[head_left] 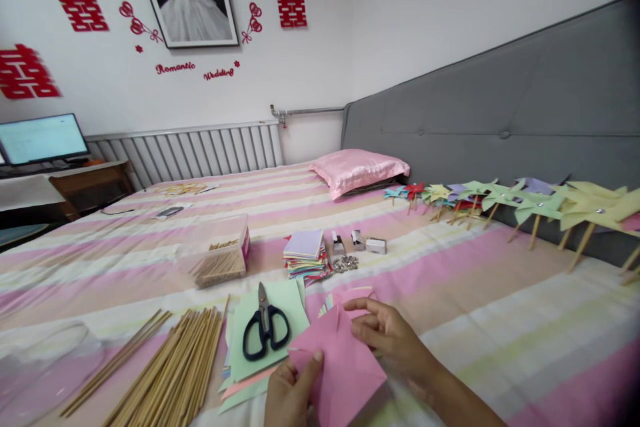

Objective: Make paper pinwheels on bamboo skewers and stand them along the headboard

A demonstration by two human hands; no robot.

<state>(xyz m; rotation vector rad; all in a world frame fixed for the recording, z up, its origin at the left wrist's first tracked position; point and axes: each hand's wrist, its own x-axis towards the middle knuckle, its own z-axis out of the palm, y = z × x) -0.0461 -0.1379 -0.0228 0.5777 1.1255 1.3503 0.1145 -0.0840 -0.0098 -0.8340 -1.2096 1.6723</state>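
the left hand (295, 392) grips a square pink paper sheet (347, 373) by its left corner while the right hand (383, 330), nearer the right edge of the striped cloth-covered bed (500, 333), pinches beside its far corner.

Soft even light, sheen on pink pillow (361, 171); stretched edges, dark right corners

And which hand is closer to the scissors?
Left. The left hand is just on the near side of the scissors, holding pink paper; the right hand is farther right, by the paper's edge.
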